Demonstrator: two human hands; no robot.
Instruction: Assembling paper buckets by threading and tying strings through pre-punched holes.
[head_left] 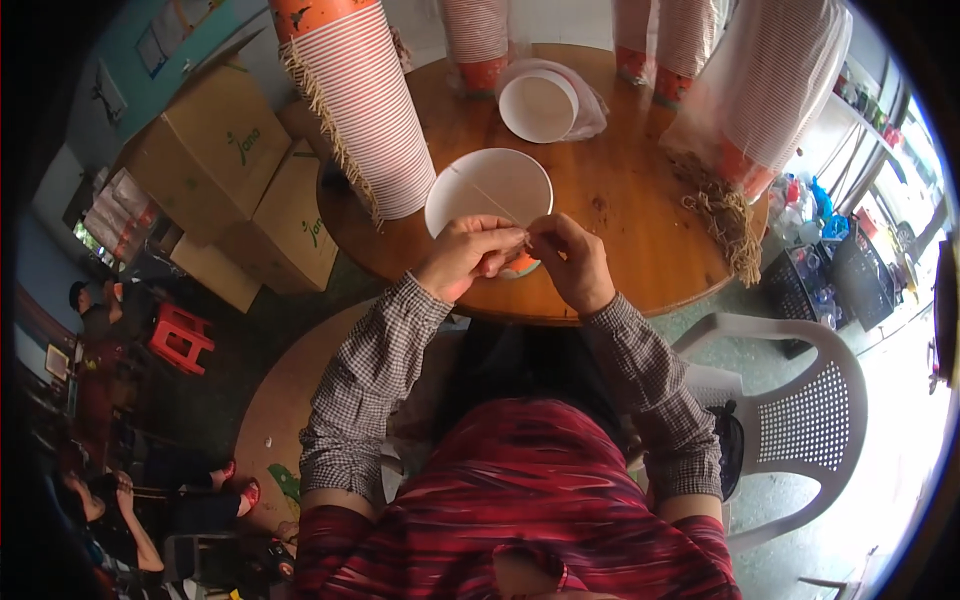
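Note:
A white-lined paper bucket (488, 188) stands at the table's near edge, its mouth tilted up toward me. Part of its orange outside shows below my hands. Over its near rim my left hand (468, 256) and my right hand (574, 262) meet, thumbs and fingertips pinched together. Between them is a short bit of brown twine, mostly hidden by the fingers. A thin pale line runs across the bucket's inside toward my fingers; whether it is a seam or a strand I cannot tell. At the left rises a tall stack of buckets (365, 110), with twine loops (335, 130) hanging down its side.
The round wooden table (640, 240) also bears a bagged bucket (538, 106), wrapped stacks of buckets (775, 90) and a twine bundle (735, 225). Cardboard boxes (225, 170) and a red stool (181, 338) are at the left. A plastic chair (800, 425) stands right; people sit far left.

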